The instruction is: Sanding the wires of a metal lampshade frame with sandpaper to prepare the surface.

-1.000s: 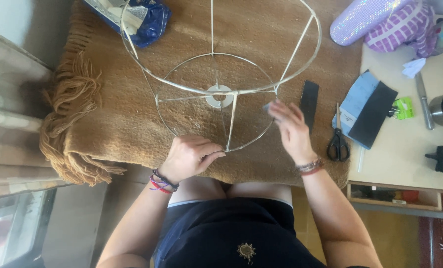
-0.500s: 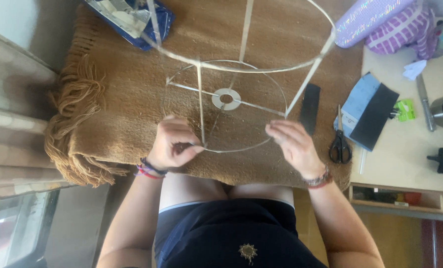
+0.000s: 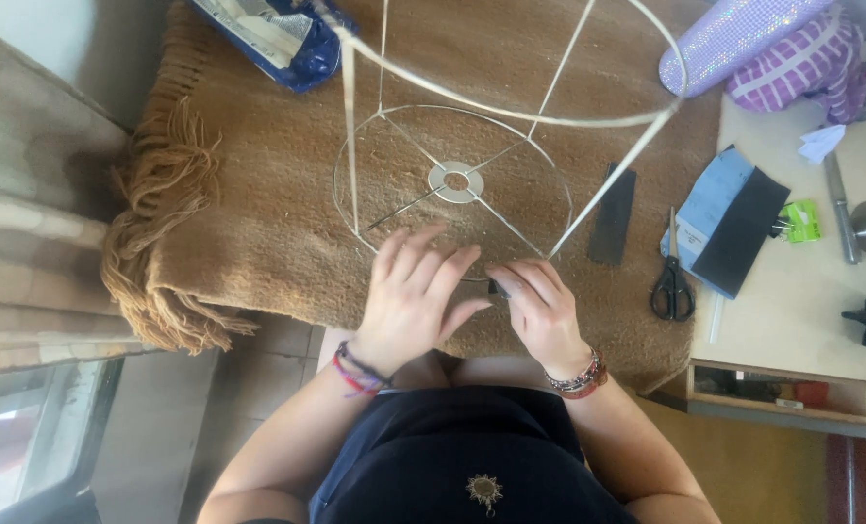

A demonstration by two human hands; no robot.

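A white wire lampshade frame (image 3: 457,181) stands on a tan fringed blanket (image 3: 249,213) over my lap. My left hand (image 3: 416,291) rests with fingers spread on the near rim of the lower ring. Close beside it, my right hand (image 3: 540,309) pinches a small dark piece against the same rim, fingertips nearly touching the left hand. Both wrists wear beaded bracelets.
A black strip (image 3: 613,214) lies on the blanket right of the frame. Black scissors (image 3: 672,283), a blue and black pad (image 3: 729,229) and a green clip (image 3: 800,221) are on the white table at right. A blue bag (image 3: 278,39) is far left; purple rolls (image 3: 744,44) far right.
The frame has turned and shifted right. My hands have come together at the near rim: the left moved right, and the right now pinches a small dark piece there.
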